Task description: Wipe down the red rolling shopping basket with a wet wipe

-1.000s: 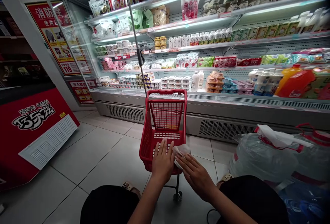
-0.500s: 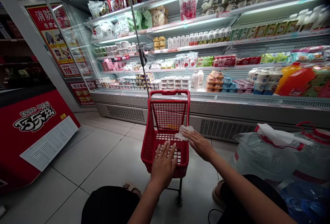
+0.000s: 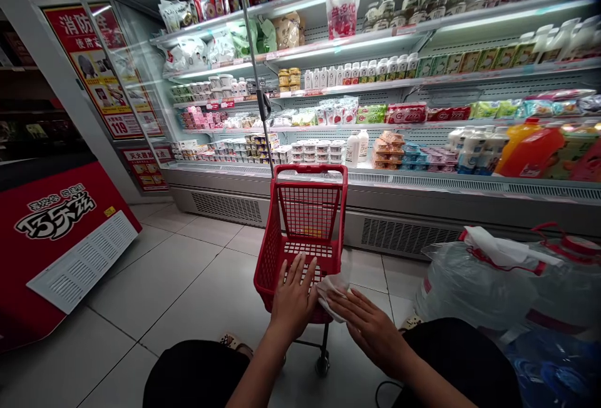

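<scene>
A small red shopping cart with a grid basket stands in front of me, between my knees. Fingers stretched out, my left hand lies over the near rim of the basket and holds nothing. My right hand presses a crumpled white wipe against the near right corner of the basket. Its fingers lie fairly flat over the wipe, which sticks out beyond the fingertips. The cart's handle is on the far side. Both forearms hide part of the cart's near side.
A lit refrigerated display with shelves of dairy and drinks runs behind the cart. Large water bottles in plastic stand at right, a white cloth on top. A red chest freezer is at left, with tiled floor between.
My right hand has moved with the wipe down the right side of the basket toward its near corner. My left hand stays at the near rim, shifted only slightly.
</scene>
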`<state>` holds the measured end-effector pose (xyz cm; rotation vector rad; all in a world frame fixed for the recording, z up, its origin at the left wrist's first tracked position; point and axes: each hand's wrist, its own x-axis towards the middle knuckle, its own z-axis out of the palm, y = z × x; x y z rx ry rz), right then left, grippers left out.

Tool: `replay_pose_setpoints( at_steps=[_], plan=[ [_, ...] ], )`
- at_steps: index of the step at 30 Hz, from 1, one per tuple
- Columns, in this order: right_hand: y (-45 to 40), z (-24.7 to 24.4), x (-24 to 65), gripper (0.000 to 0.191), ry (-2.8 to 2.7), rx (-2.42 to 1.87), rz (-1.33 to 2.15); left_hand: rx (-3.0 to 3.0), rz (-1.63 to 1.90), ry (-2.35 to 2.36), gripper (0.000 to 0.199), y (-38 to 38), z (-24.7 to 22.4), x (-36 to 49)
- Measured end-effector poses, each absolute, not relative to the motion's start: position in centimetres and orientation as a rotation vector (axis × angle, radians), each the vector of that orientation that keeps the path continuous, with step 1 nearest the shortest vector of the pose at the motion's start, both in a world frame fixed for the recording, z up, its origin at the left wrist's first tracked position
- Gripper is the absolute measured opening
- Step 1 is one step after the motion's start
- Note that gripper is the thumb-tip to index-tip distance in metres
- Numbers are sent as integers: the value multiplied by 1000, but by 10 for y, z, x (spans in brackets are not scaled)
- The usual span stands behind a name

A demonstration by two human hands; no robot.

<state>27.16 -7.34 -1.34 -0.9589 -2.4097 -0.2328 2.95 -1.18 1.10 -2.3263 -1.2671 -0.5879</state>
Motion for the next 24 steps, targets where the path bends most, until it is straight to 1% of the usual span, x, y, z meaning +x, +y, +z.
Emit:
replay_pose_setpoints(
  at_steps=[5,10,13,17,24],
  plan=[
    [-32,-2,293,64,-2413,-947,-279,-2367,-563,-1247,60,-12,10,31],
    [39,12,311,53,-2340,-1061,-329,-2371,-559,-1251,65,-14,7,39],
    [64,13,314,48,-2285,-1135,-353,-2365,-572,-1243,67,-16,6,42],
    [63,4,312,43,-2236,-1159,-329,-2376,-582,-1242,68,-16,8,43],
    [32,-4,304,42,-2185,-1168,-267,-2409,-571,-1232,68,-11,12,31]
  ],
)
